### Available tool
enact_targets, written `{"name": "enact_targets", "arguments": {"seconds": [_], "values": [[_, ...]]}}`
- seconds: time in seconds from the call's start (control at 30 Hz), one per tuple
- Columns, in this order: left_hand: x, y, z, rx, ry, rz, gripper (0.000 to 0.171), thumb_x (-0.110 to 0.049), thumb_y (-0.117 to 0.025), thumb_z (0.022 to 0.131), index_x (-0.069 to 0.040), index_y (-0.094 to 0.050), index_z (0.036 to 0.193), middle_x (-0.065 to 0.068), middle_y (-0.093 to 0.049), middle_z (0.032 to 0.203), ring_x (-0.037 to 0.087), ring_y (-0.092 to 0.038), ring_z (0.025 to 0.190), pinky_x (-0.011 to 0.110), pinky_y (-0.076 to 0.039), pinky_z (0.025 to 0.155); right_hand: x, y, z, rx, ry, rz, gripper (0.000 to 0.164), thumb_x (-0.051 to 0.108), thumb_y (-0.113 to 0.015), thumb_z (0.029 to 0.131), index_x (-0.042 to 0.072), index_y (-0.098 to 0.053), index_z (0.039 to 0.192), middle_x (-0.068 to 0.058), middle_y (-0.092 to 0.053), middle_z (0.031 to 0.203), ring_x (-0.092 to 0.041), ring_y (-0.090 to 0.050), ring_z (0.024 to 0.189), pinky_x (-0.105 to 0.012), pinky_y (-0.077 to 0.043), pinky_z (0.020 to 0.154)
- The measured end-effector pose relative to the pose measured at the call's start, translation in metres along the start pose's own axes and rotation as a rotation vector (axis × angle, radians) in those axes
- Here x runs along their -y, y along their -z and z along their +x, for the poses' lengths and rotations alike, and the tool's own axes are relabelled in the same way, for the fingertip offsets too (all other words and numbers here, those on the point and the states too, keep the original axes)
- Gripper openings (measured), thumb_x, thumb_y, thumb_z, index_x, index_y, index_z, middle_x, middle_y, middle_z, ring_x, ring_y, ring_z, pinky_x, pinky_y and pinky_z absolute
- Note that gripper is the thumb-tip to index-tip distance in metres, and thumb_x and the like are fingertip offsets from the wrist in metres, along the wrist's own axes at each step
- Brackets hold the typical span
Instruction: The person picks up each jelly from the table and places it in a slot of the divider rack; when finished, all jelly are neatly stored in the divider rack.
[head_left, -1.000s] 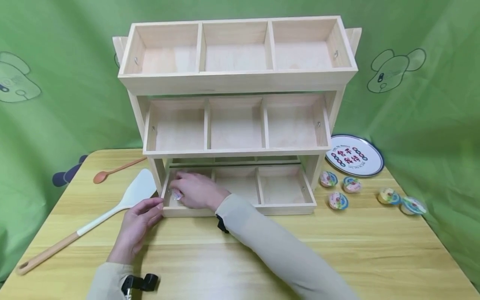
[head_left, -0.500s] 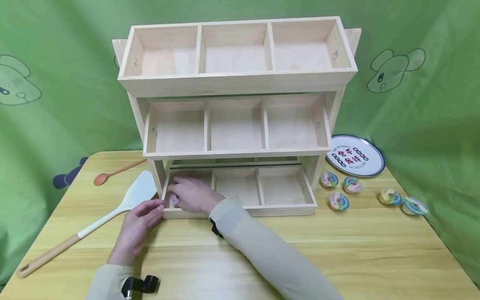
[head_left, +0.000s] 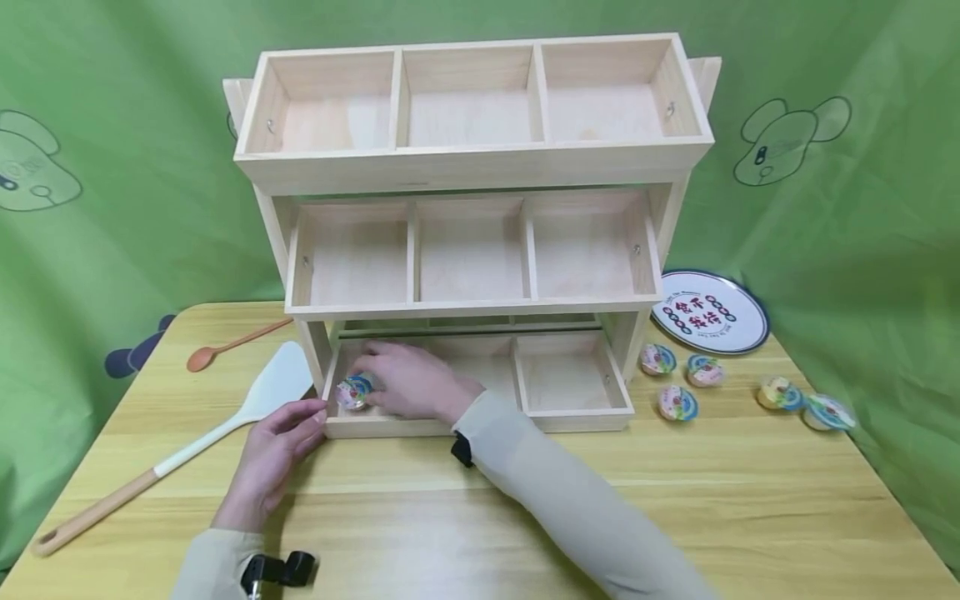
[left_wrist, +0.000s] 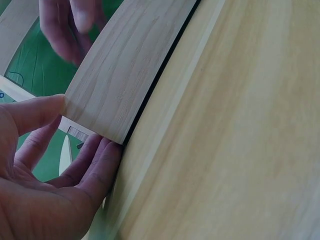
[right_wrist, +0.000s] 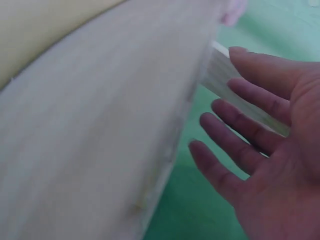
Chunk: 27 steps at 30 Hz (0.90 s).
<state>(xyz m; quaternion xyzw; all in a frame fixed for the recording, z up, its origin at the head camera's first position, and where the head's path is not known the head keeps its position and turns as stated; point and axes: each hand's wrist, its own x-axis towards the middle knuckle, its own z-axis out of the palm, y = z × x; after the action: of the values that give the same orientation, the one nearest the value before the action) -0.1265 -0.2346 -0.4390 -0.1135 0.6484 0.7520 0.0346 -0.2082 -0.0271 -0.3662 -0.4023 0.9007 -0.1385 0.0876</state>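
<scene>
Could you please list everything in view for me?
Wooden rack: one, pale, centre.
Bottom tray: one, pale, rack's lowest front level.
Cup: one, pink and blue, bottom tray's left end.
Loose cups: five, multicoloured, table's right side.
Plate: one, white with dark-blue rim, back right.
Spatula: one, white with wooden handle, left.
Spoon: one, reddish-orange, behind the spatula.
Table: one, yellowish, under the rack.
Cloth: count unclear, green, behind the table.
Left hand: one, bare, gripping the bottom tray's left front corner.
Right hand: one, bare, beside the cup.
Sleeves: two, beige, forearms.
Wrist devices: two, black, wrists.
</scene>
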Motion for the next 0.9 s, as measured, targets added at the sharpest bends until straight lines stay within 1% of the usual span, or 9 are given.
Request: {"name": "enact_targets", "arguments": {"seconds": [0.07,0.13,0.27,0.4,0.5,0.7,0.77,0.9], "values": [[-0.001,0.001,0.0,-0.002,0.003,-0.001,0.015,-0.004,-0.066,0.093,-0.005,-0.069,0.108,0.01,-0.055,0.118,0.019,-0.063,0.105,0.032,-0.051,0.097,-0.001,0.008,-0.008,-0.005,-0.005,0.0,0.048,0.028,-0.069,0.093,0.015,-0.057,0.137,-0.011,-0.04,0.151,-0.025,-0.042,0.134,-0.039,-0.034,0.113],[-0.001,0.001,0.0,-0.008,0.005,-0.005,0.015,-0.003,-0.065,0.093,-0.005,-0.069,0.107,0.01,-0.054,0.118,0.019,-0.063,0.105,0.032,-0.051,0.097,-0.003,0.014,-0.017,-0.02,0.005,-0.002,0.048,0.028,-0.068,0.093,0.014,-0.056,0.137,-0.009,-0.043,0.148,-0.024,-0.044,0.132,-0.039,-0.035,0.113],[-0.001,-0.001,0.0,-0.01,0.012,0.008,0.018,-0.003,-0.065,0.094,-0.001,-0.067,0.112,0.012,-0.052,0.121,0.018,-0.063,0.106,0.032,-0.051,0.098,-0.014,0.023,-0.04,-0.067,0.03,-0.006,0.046,0.029,-0.069,0.093,0.013,-0.058,0.135,-0.006,-0.052,0.138,-0.021,-0.052,0.122,-0.036,-0.043,0.107],[-0.001,-0.002,0.0,-0.017,0.014,0.016,0.022,-0.002,-0.064,0.094,0.003,-0.064,0.116,0.015,-0.049,0.124,0.019,-0.062,0.107,0.031,-0.051,0.098,-0.028,0.029,-0.065,-0.108,0.042,-0.014,0.043,0.027,-0.069,0.093,0.011,-0.06,0.131,-0.005,-0.056,0.13,-0.02,-0.055,0.115,-0.034,-0.048,0.101],[-0.001,-0.001,0.0,-0.022,0.012,0.019,0.02,-0.003,-0.064,0.094,0.001,-0.065,0.114,0.015,-0.049,0.124,0.019,-0.061,0.108,0.031,-0.051,0.097,-0.038,0.032,-0.082,-0.125,0.023,-0.01,0.042,0.026,-0.07,0.092,0.01,-0.061,0.13,-0.006,-0.057,0.128,-0.021,-0.056,0.114,-0.037,-0.049,0.1],[0.0,0.001,0.0,-0.031,0.016,0.019,0.015,-0.002,-0.064,0.094,-0.008,-0.07,0.106,0.011,-0.052,0.121,0.02,-0.061,0.108,0.032,-0.052,0.097,-0.053,0.033,-0.109,-0.168,-0.014,0.029,0.042,0.022,-0.071,0.091,0.005,-0.061,0.128,-0.007,-0.058,0.123,-0.024,-0.056,0.112,-0.04,-0.047,0.102],[0.0,0.001,0.0,-0.028,0.014,0.018,0.015,-0.002,-0.065,0.093,-0.008,-0.07,0.107,0.01,-0.053,0.121,0.021,-0.06,0.109,0.033,-0.052,0.097,-0.057,0.034,-0.119,-0.185,-0.02,0.041,0.042,0.02,-0.072,0.091,0.004,-0.061,0.127,-0.008,-0.058,0.123,-0.025,-0.056,0.112,-0.041,-0.048,0.102],[0.0,0.0,0.0,-0.016,0.007,0.029,0.018,-0.003,-0.066,0.093,-0.004,-0.069,0.11,0.009,-0.054,0.12,0.021,-0.06,0.11,0.033,-0.052,0.097,-0.066,0.037,-0.138,-0.218,-0.06,0.052,0.041,0.02,-0.073,0.09,0.004,-0.062,0.126,-0.008,-0.058,0.124,-0.025,-0.057,0.111,-0.043,-0.05,0.098]]}}
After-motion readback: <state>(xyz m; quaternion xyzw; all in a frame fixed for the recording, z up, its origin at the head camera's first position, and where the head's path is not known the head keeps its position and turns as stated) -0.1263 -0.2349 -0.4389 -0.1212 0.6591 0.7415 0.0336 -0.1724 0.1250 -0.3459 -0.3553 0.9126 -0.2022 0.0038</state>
